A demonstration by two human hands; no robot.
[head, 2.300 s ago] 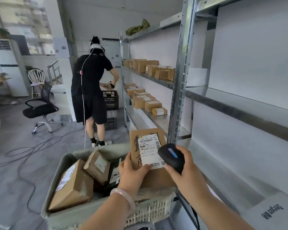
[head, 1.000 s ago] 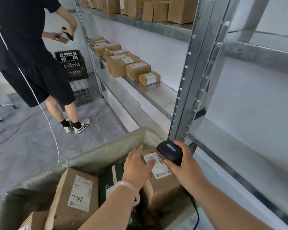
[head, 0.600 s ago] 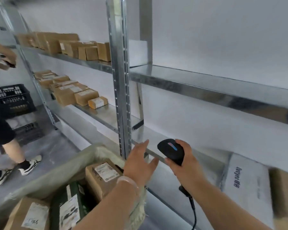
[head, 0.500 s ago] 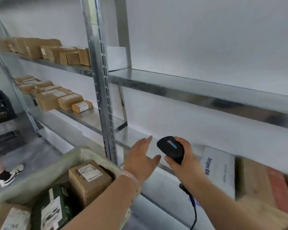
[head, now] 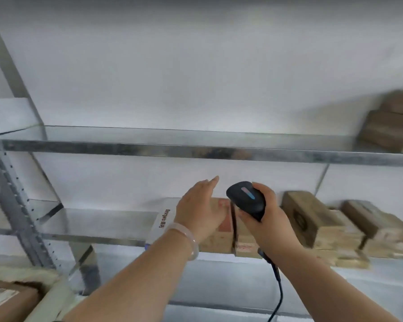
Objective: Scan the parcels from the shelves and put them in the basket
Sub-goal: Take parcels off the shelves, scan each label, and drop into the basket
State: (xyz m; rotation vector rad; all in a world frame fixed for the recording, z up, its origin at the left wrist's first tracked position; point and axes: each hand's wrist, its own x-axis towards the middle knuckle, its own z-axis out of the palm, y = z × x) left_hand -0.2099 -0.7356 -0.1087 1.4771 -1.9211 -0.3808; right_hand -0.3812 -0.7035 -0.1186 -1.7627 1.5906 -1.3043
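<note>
The next parcel (head: 225, 225), a brown box with red print, sits on the lower shelf (head: 91, 220). A white parcel (head: 164, 219) lies right beside it on one side. More brown boxes (head: 316, 221) stand in a row on the other side.

My view is blurry, so I cannot tell if the left hand (head: 200, 210) is touching the box. Its fingers are straight and reach out in front of it. The right hand (head: 268, 219) is wrapped round the black scanner (head: 247, 198), held up near that box. The two hands are close but not joined.

On the higher shelf (head: 172, 147) there are a few more stacked boxes (head: 389, 129). Down in the corner I see the basket (head: 47, 284) with at least one packed parcel (head: 7, 298) inside. So I think some of the work is done, but lots of parcels are left to scan and drop in.
</note>
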